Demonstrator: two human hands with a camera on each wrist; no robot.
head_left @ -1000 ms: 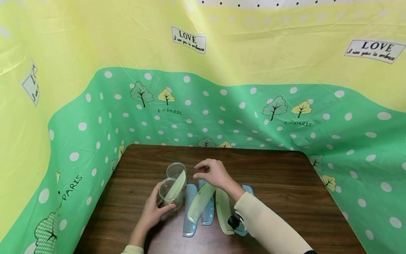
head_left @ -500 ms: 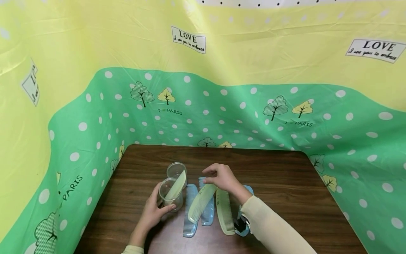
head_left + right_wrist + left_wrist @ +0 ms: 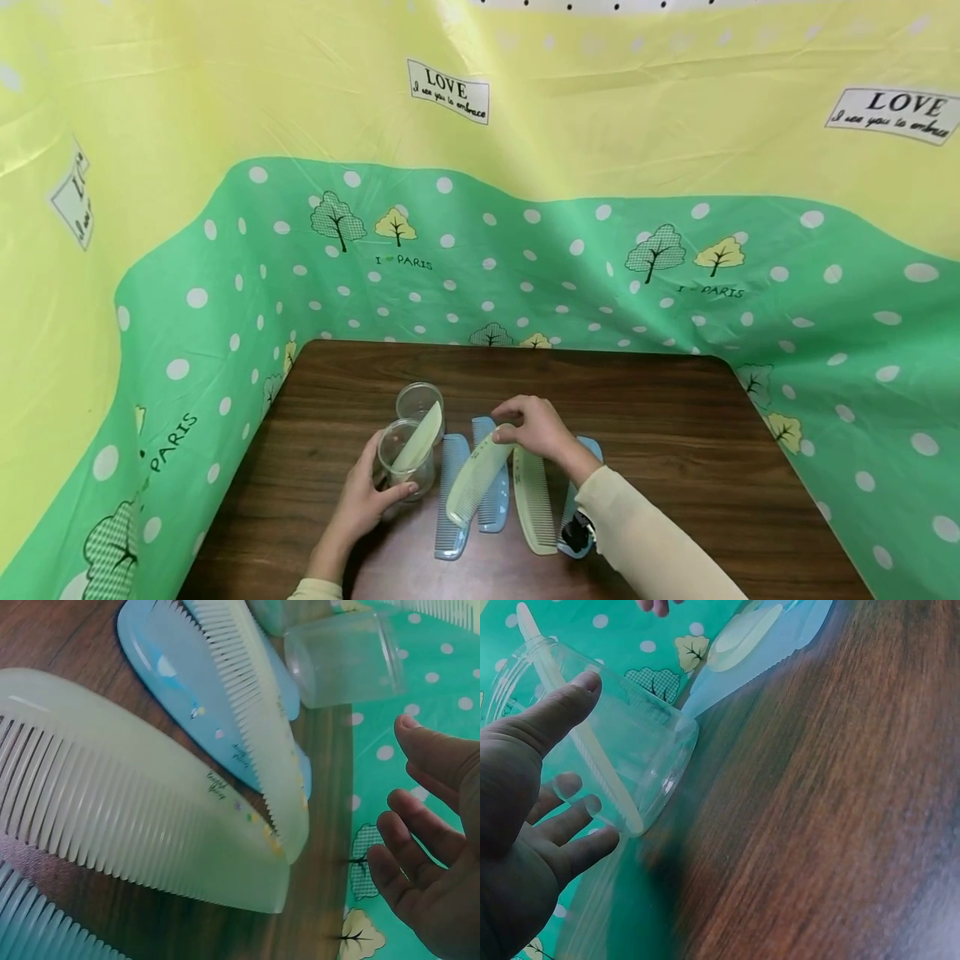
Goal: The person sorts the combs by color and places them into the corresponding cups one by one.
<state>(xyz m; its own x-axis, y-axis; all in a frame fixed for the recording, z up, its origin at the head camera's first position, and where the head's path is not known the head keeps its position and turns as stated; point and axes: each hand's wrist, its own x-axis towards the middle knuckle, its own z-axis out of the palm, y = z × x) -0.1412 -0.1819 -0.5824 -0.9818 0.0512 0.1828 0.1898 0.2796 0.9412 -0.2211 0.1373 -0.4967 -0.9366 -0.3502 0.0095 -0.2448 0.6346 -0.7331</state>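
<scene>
My left hand (image 3: 367, 492) grips a clear plastic cup (image 3: 424, 481), thumb on the near side and fingers round the far side. A pale yellow-green comb (image 3: 420, 440) leans inside that cup, its upper end above the rim. In the left wrist view the cup (image 3: 656, 746) is tilted. My right hand (image 3: 538, 429) hovers over the top end of another yellow-green comb (image 3: 474, 483), which lies slantwise across a blue comb (image 3: 492, 512). The right wrist view shows that hand (image 3: 442, 877) with fingers loosely bent and nothing between them.
Behind the held cup stands a second clear cup (image 3: 411, 398). More combs lie on the brown table (image 3: 660, 433): a blue comb (image 3: 452, 517), a yellow-green comb (image 3: 534, 504), and a blue comb (image 3: 569, 504) partly under the right wrist. A patterned cloth (image 3: 540, 242) surrounds the table.
My right hand has moved right and slightly toward me, from near the cups to the top end of the slanted yellow-green comb. The left hand and its cup stay in place.
</scene>
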